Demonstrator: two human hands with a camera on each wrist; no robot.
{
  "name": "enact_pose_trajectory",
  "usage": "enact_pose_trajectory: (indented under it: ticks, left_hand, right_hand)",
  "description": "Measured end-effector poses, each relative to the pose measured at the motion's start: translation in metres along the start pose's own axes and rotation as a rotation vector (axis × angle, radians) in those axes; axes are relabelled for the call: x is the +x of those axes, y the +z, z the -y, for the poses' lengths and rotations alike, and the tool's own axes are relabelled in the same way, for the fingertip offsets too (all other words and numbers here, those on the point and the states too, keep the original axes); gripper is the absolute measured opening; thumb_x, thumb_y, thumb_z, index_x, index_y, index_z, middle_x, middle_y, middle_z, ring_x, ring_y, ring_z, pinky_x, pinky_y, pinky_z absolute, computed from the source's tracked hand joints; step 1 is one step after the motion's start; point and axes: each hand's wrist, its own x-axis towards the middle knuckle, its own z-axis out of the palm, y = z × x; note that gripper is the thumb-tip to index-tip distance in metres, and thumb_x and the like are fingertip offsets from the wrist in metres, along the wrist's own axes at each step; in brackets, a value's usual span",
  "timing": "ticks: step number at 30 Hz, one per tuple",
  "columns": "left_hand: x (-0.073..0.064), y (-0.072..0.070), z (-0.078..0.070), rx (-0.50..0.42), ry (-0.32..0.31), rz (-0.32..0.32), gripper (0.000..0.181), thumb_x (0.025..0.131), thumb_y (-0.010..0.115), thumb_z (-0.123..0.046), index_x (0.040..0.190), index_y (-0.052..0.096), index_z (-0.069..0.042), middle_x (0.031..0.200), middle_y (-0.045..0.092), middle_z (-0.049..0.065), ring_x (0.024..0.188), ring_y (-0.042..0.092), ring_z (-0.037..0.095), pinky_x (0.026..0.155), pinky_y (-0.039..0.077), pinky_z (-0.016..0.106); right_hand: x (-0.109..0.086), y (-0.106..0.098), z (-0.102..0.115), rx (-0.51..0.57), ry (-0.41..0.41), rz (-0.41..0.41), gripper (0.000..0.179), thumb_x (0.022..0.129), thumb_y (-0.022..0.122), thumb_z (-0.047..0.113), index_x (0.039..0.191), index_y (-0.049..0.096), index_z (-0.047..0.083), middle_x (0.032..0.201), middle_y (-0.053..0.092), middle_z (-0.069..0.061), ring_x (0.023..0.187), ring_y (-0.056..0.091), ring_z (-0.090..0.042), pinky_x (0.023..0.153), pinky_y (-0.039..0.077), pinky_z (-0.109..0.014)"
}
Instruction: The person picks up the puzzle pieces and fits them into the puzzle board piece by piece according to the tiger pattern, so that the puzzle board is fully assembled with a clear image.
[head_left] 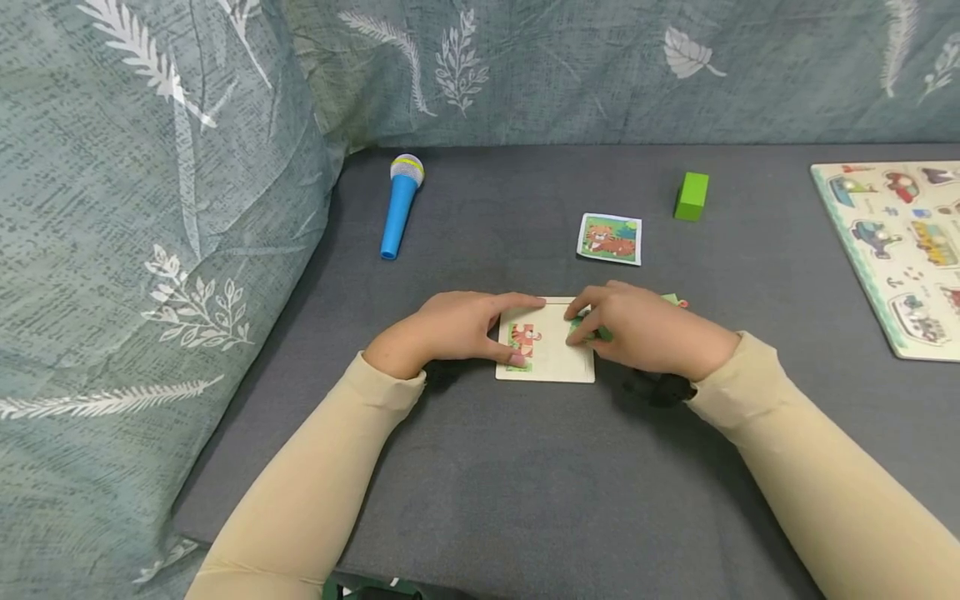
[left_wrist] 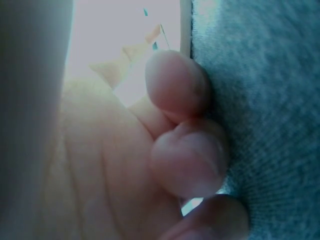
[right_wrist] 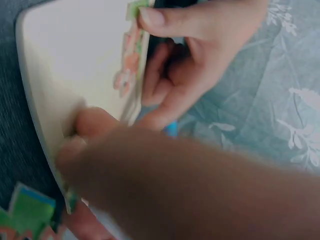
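Note:
A pale puzzle board (head_left: 552, 367) lies on the grey table in the head view. An orange-and-green puzzle piece (head_left: 523, 337) sits along its left side. My left hand (head_left: 461, 325) grips the board's left side, thumb over that piece and index finger along the far edge. Its other fingers curl beside the board in the right wrist view. With thumb and fingertips, my right hand (head_left: 648, 329) pinches a green puzzle piece (head_left: 603, 333) at the board's right side, mostly covered by the fingers. More green pieces (right_wrist: 32, 210) lie beside the board, largely hidden behind the right hand in the head view.
Beyond the board lies a tiger picture card (head_left: 611, 239). A green block (head_left: 692, 197) stands farther right, and a blue toy microphone (head_left: 401, 206) lies at the back left. A picture board (head_left: 870, 275) occupies the right side. Leaf-patterned cloth (head_left: 525, 75) borders the back and left.

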Motion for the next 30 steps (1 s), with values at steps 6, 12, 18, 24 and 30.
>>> enact_pose_trajectory:
  ticks: [6,12,18,24,30]
  left_hand:
    - [0.001,0.001,0.0,0.01,0.003,-0.01,0.08,0.09,0.08,-0.054,0.16,0.043,-0.038,0.089,0.06,-0.002,0.075,0.055,0.014,0.066,0.044,0.035]
    - [0.002,0.001,-0.001,0.008,0.008,-0.017,0.08,0.09,0.08,-0.053,0.16,0.045,-0.037,0.088,0.059,-0.002,0.075,0.054,0.014,0.066,0.043,0.035]
    - [0.001,0.0,-0.001,0.018,0.009,-0.034,0.079,0.089,0.08,-0.055,0.159,0.047,-0.037,0.085,0.057,-0.002,0.075,0.054,0.013,0.067,0.043,0.035]
    - [0.001,0.001,0.0,0.009,0.009,-0.028,0.079,0.09,0.08,-0.054,0.159,0.046,-0.036,0.088,0.058,-0.002,0.076,0.054,0.014,0.067,0.044,0.035]
    - [0.002,0.002,0.0,0.001,-0.007,-0.02,0.079,0.09,0.08,-0.053,0.159,0.046,-0.036,0.091,0.059,-0.002,0.079,0.055,0.014,0.069,0.044,0.035]
  right_hand:
    - [0.003,0.014,0.001,-0.008,0.011,-0.14,0.024,0.084,0.085,-0.005,0.104,0.085,0.009,0.104,0.065,-0.008,0.087,0.066,-0.025,0.075,0.055,-0.037]
    - [0.009,0.024,0.002,-0.036,0.125,-0.225,0.016,0.087,0.088,0.012,0.1,0.079,0.008,0.09,0.062,-0.002,0.071,0.061,-0.016,0.065,0.051,-0.036]
    - [0.004,0.007,0.001,-0.096,0.046,-0.219,0.004,0.091,0.085,0.016,0.09,0.082,0.013,0.088,0.073,0.007,0.078,0.061,-0.016,0.066,0.052,-0.037]
    - [-0.001,-0.002,-0.003,-0.102,-0.008,-0.094,0.017,0.094,0.08,0.011,0.11,0.084,0.012,0.119,0.077,0.001,0.102,0.067,-0.024,0.081,0.055,-0.042]
    - [0.0,0.001,-0.008,-0.183,0.014,-0.121,0.021,0.093,0.08,0.009,0.113,0.083,0.01,0.126,0.074,-0.005,0.112,0.065,-0.03,0.09,0.051,-0.047]
